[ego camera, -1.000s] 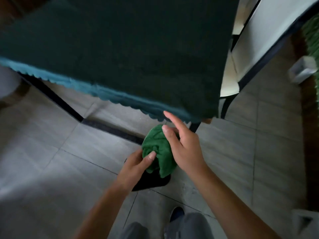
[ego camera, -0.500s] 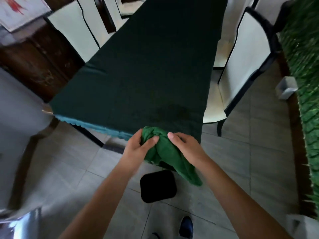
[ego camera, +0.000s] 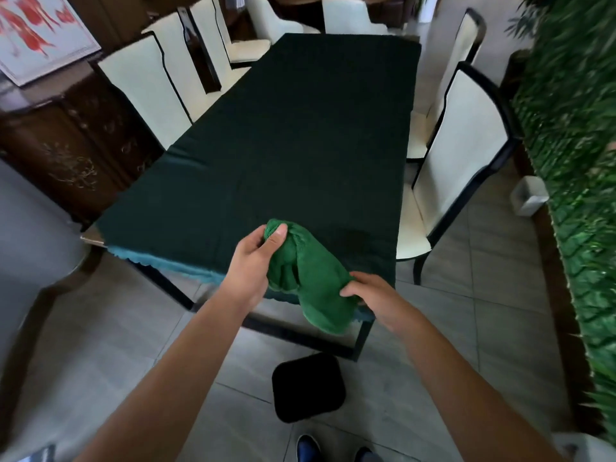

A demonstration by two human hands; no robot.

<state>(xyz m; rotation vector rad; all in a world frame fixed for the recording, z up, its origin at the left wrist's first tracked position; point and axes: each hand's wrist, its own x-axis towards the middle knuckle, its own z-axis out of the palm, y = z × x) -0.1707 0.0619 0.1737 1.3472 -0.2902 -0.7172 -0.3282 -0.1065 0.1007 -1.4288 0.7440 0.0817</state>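
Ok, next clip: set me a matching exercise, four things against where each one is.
Things:
1 cloth
2 tablecloth
3 pad
4 box

Places:
a on the floor by the plant wall
b held by the left hand and right hand
c spread over the table
d on the floor just ahead of the shoes

Pairs: 1-b, 2-c, 3-d, 4-a

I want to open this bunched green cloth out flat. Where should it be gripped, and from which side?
Probably by its free hem: the green cloth hangs bunched from the left hand, which pinches its top, while the right hand grips its right edge. Coming from the right at the loose lower end should let it unfold.
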